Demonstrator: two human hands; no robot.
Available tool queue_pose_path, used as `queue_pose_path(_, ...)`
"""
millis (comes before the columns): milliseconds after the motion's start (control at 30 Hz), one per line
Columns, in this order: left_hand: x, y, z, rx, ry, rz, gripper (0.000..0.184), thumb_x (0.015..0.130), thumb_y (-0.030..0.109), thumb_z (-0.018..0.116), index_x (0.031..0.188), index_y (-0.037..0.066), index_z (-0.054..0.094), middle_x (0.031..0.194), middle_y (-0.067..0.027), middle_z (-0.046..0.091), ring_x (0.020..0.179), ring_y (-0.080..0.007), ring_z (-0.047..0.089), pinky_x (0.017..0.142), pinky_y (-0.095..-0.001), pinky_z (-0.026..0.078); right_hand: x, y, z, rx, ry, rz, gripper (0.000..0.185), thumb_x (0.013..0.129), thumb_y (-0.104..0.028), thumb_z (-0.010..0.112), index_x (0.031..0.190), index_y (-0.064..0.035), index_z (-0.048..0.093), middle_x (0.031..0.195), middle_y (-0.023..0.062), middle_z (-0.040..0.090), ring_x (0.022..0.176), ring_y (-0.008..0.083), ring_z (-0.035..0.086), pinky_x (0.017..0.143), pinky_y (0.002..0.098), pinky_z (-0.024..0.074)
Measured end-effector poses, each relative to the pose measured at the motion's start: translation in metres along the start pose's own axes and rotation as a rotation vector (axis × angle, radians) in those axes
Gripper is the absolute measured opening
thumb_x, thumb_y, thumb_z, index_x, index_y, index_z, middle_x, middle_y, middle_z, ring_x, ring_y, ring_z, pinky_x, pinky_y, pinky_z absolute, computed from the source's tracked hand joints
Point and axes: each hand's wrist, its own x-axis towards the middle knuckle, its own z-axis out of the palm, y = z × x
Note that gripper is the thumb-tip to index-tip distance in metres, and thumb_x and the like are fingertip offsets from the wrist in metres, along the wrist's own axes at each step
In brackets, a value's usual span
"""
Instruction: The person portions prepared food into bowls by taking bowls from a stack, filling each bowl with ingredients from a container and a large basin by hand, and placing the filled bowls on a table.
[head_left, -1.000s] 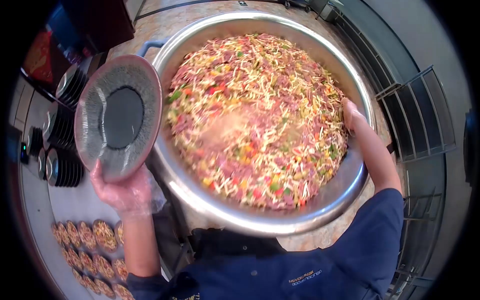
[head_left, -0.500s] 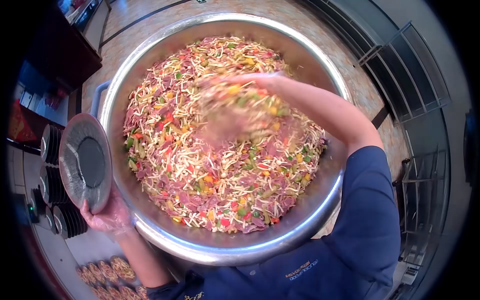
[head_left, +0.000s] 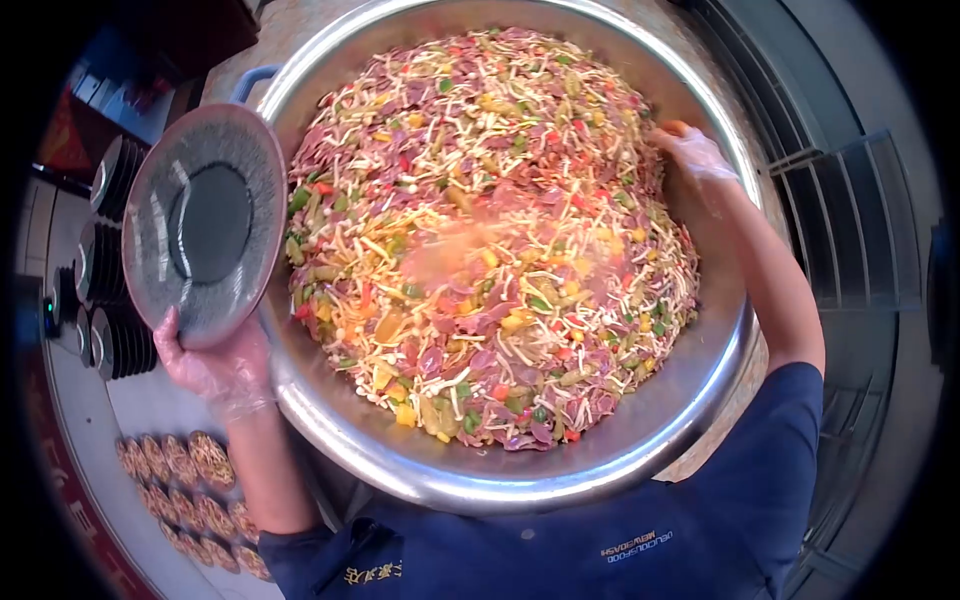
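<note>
Head cam view, so closest to the lens is the person's dark blue shirt [head_left: 530, 565] along the bottom, then both arms reaching out. Left hand [head_left: 215, 370], in a clear glove, has a grey speckled plate [head_left: 215, 225] pinched at the lower rim, thumb on the near side. The plate is tipped up, and from here it overlaps the left edge of the big stainless basin [head_left: 500, 498].

Right hand [head_left: 690, 152], also gloved, is what's changed: half a second ago it's a blur over the heap with a load of mix, now it's at the heap's right edge, by the basin wall. The fingers are partly hidden, so can't tell if they're gripping anything. My read: it's back at the side, working the mix from there, while the plate just stays held.

The meat-and-veg mix [head_left: 490, 330] fills most of the basin: pinkish sliced meat, thin pale strips, red, yellow and green bits.

Farther off to the left, portioned plates of food [head_left: 212, 462] sit in rows on the table [head_left: 160, 405], with stacked dark plates [head_left: 128, 345] beyond them. Metal rack [head_left: 860, 230] over on the far right.
</note>
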Motion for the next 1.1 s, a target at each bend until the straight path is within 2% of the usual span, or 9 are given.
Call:
queue_pose_path(200, 0.009, 0.002, -0.020, -0.107, -0.026, -0.045, 0.066, 0.088, 0.019, 0.059, 0.149, 0.000, 0.043, 0.147, -0.0197, 0.053, 0.137, -0.0389, 0.051, 0.115, -0.0606, 0.042, 0.076, -0.033, 0.093, 1.070, -0.589, 0.127, 0.082, 0.091, -0.069, 0.064, 0.149, -0.0122, 0.055, 0.148, 0.0149, 0.058, 0.132, 0.0248, 0.058, 0.117, 0.0474, 0.0381)
queue_pose_path(333, 0.011, 0.003, -0.021, -0.102, -0.029, -0.041, 0.066, 0.088, 0.020, 0.059, 0.149, 0.000, 0.043, 0.147, -0.0194, 0.053, 0.137, -0.0387, 0.051, 0.115, -0.0608, 0.042, 0.049, -0.124, 0.085, 0.556, -0.704, -0.017, 0.073, 0.095, -0.066, 0.059, 0.154, -0.0238, 0.050, 0.161, 0.0186, 0.041, 0.146, 0.0264, 0.044, 0.123, 0.0496, 0.0303)
queue_pose_path(367, 0.011, 0.003, -0.019, -0.108, -0.047, -0.054, 0.064, 0.086, 0.020, 0.060, 0.147, 0.003, 0.047, 0.146, -0.0161, 0.055, 0.135, -0.0363, 0.052, 0.114, -0.0596, 0.042, 0.070, -0.124, 0.095, 0.181, -0.678, -0.484, 0.084, 0.091, -0.072, 0.058, 0.157, -0.0217, 0.045, 0.164, 0.0184, 0.035, 0.151, 0.0294, 0.035, 0.125, 0.0519, 0.0251)
queue_pose_path(600, 0.012, 0.000, -0.015, -0.149, -0.144, -0.106, 0.067, 0.084, 0.019, 0.061, 0.148, 0.005, 0.046, 0.145, -0.0161, 0.054, 0.135, -0.0360, 0.052, 0.116, -0.0585, 0.041, -0.067, -0.237, 0.060, -0.167, -1.098, -0.390, 0.107, 0.081, -0.080, 0.062, 0.163, -0.0196, 0.030, 0.172, 0.0147, 0.016, 0.159, 0.0346, 0.014, 0.126, 0.0610, 0.0184)
queue_pose_path(633, 0.012, 0.000, -0.014, -0.135, -0.162, -0.101, 0.068, 0.084, 0.018, 0.061, 0.149, 0.004, 0.044, 0.147, -0.0173, 0.052, 0.136, -0.0362, 0.051, 0.117, -0.0588, 0.040, -0.114, -0.251, 0.039, -0.246, -1.033, -0.555, 0.069, 0.094, -0.065, 0.059, 0.135, -0.0105, 0.066, 0.148, 0.0227, 0.055, 0.137, 0.0352, 0.053, 0.108, 0.0529, 0.0486)
queue_pose_path(667, 0.013, 0.000, -0.015, -0.147, -0.173, -0.108, 0.068, 0.084, 0.018, 0.061, 0.149, 0.004, 0.044, 0.147, -0.0173, 0.052, 0.136, -0.0362, 0.051, 0.117, -0.0588, 0.040, -0.131, -0.253, 0.042, -0.514, -0.967, -0.628, 0.055, 0.097, -0.056, 0.059, 0.122, -0.0087, 0.069, 0.127, 0.0212, 0.066, 0.109, 0.0307, 0.068, 0.085, 0.0480, 0.0565)
queue_pose_path(767, 0.012, -0.001, -0.015, -0.149, -0.153, -0.119, 0.070, 0.083, 0.018, 0.062, 0.149, 0.004, 0.045, 0.147, -0.0165, 0.054, 0.135, -0.0370, 0.052, 0.115, -0.0599, 0.042, -0.187, -0.208, 0.031, -0.176, -0.641, -0.900, 0.042, 0.097, -0.033, 0.066, 0.130, -0.0072, 0.065, 0.124, 0.0172, 0.067, 0.112, 0.0309, 0.067, 0.095, 0.0434, 0.0555)
queue_pose_path(933, 0.010, 0.001, -0.015, -0.153, -0.128, -0.105, 0.066, 0.085, 0.019, 0.062, 0.147, 0.004, 0.046, 0.145, -0.0156, 0.055, 0.134, -0.0352, 0.053, 0.115, -0.0585, 0.042, -0.192, -0.079, -0.023, 0.034, -0.621, -0.326, 0.045, 0.097, -0.019, 0.069, 0.139, -0.0062, 0.060, 0.135, 0.0137, 0.066, 0.117, 0.0238, 0.065, 0.104, 0.0418, 0.0513)
queue_pose_path(1100, 0.008, 0.002, -0.016, -0.127, -0.079, -0.124, 0.063, 0.087, 0.018, 0.061, 0.146, 0.004, 0.047, 0.145, -0.0155, 0.055, 0.135, -0.0343, 0.053, 0.114, -0.0584, 0.042, -0.136, 0.057, 0.023, 0.928, -0.466, 0.626, 0.051, 0.105, -0.046, 0.054, 0.134, -0.0048, 0.063, 0.129, 0.0114, 0.071, 0.113, 0.0265, 0.068, 0.105, 0.0409, 0.0518)
